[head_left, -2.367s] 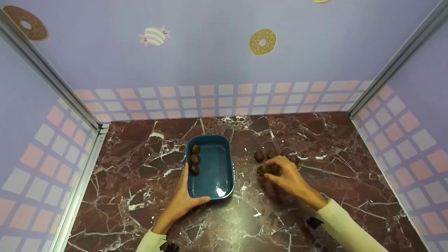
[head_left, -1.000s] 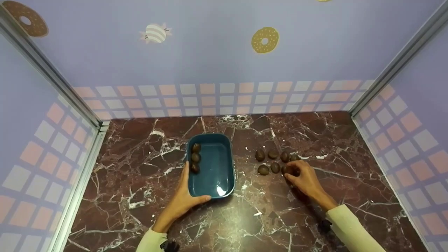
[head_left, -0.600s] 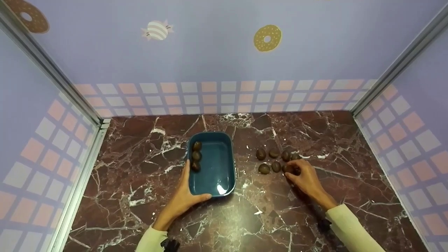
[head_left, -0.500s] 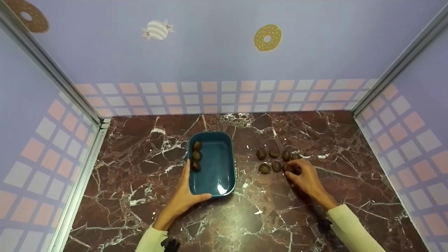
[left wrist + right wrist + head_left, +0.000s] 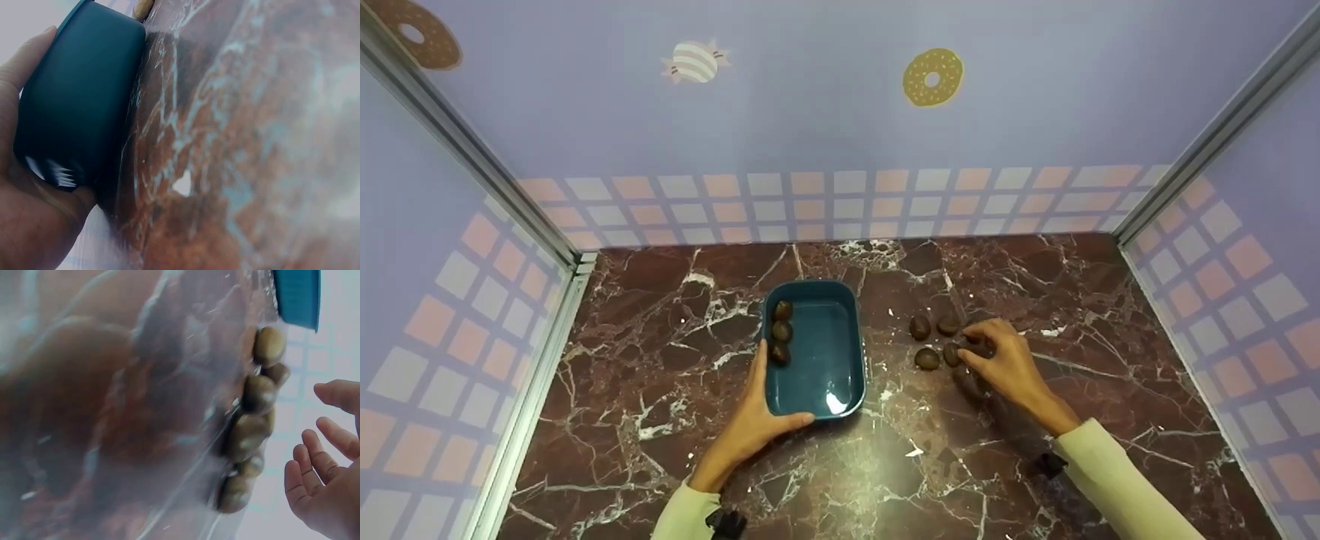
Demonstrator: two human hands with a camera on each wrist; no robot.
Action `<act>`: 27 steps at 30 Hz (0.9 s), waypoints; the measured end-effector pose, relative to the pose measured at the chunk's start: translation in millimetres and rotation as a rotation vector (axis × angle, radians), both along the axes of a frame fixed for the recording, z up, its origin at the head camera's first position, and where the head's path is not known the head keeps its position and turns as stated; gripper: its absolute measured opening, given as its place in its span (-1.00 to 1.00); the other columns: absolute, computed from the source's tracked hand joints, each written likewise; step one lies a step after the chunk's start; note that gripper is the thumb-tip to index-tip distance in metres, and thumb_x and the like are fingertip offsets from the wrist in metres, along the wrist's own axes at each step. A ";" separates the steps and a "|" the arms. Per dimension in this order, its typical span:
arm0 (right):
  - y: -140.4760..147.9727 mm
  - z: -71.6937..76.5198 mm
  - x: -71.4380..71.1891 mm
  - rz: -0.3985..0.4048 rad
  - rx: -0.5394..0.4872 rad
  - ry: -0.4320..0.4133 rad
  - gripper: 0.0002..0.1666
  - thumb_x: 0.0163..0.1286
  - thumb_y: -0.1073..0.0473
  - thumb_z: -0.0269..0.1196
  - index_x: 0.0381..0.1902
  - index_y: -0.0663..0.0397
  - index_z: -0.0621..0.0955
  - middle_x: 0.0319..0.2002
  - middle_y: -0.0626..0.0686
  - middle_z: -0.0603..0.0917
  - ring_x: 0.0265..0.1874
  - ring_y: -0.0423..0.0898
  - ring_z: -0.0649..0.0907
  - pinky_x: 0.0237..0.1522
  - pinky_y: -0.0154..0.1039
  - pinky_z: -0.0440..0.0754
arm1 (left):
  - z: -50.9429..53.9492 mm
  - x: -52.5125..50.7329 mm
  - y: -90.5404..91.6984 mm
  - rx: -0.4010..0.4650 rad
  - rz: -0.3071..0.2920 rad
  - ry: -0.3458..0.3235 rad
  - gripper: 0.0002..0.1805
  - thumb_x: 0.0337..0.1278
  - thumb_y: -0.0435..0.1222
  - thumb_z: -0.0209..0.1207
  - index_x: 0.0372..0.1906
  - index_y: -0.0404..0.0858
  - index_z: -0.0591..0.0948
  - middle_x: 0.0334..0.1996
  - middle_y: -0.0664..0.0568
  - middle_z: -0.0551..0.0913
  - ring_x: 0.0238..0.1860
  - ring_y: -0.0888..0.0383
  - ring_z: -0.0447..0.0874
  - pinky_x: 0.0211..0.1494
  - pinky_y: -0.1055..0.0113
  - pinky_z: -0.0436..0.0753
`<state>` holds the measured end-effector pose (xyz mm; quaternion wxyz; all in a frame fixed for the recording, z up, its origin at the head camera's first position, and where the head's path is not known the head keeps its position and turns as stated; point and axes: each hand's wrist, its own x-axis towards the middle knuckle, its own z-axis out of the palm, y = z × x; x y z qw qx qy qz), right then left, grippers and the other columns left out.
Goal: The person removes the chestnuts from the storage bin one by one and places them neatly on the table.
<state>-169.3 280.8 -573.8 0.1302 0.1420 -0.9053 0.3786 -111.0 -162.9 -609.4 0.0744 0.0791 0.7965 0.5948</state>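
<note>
In the middle of the head view, we see a blue dish [image 5: 817, 367] on the dark red bench [image 5: 697, 409]. Our left hand [image 5: 751, 420] holds it by the lower left corner, with the fingers along its left side and the thumb along its bottom edge. Three small, round brown things [image 5: 782, 331] sit inside in a row, by the left wall of the dish.

To the right of the dish, more round brown nuggets [image 5: 927, 358] lie close together on the bench. Our right hand [image 5: 1005, 364] is just over the right end of this bunch, and it hides some of them. It is loose and has nothing in it. In the right wrist view, its fingers are spread and bent a little, apart from the nuggets.

Both arms have pale yellow sleeves [image 5: 1125, 480]. At the top of the head view is a purple wall [image 5: 810, 127] with a striped candy picture [image 5: 695, 61] at upper left and a doughnut picture [image 5: 932, 66] right of the middle.
</note>
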 end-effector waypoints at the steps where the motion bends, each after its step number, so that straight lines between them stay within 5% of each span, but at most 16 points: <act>1: -4.0 2.0 -1.1 0.013 -0.001 0.006 -0.60 0.17 0.44 0.65 -0.02 0.33 0.79 -0.09 0.23 0.79 -0.07 0.22 0.72 0.07 0.04 0.65 | 0.1 -0.1 -0.2 0.000 0.001 0.002 0.64 -0.05 -0.08 0.74 0.84 -0.05 -0.31 0.81 -0.23 -0.40 0.78 -0.28 -0.39 0.71 -0.39 -0.21; 15: -62.5 23.6 -16.6 0.222 0.042 0.033 -0.61 0.23 0.36 0.64 0.01 0.25 0.79 -0.05 0.18 0.77 -0.02 0.17 0.70 0.11 0.06 0.69 | 0.5 -1.9 0.3 -0.009 -0.002 0.015 0.66 -0.08 -0.07 0.76 0.84 -0.04 -0.31 0.81 -0.23 -0.38 0.79 -0.25 -0.37 0.72 -0.37 -0.19; 27: -103.3 34.5 -30.0 0.320 0.132 0.014 -0.55 0.31 0.20 0.61 0.12 0.21 0.77 0.04 0.14 0.75 0.09 0.10 0.66 0.22 0.07 0.68 | 2.4 -0.2 -0.2 -0.005 0.000 -0.013 0.64 -0.04 -0.05 0.74 0.84 -0.02 -0.31 0.81 -0.22 -0.39 0.79 -0.27 -0.37 0.69 -0.44 -0.15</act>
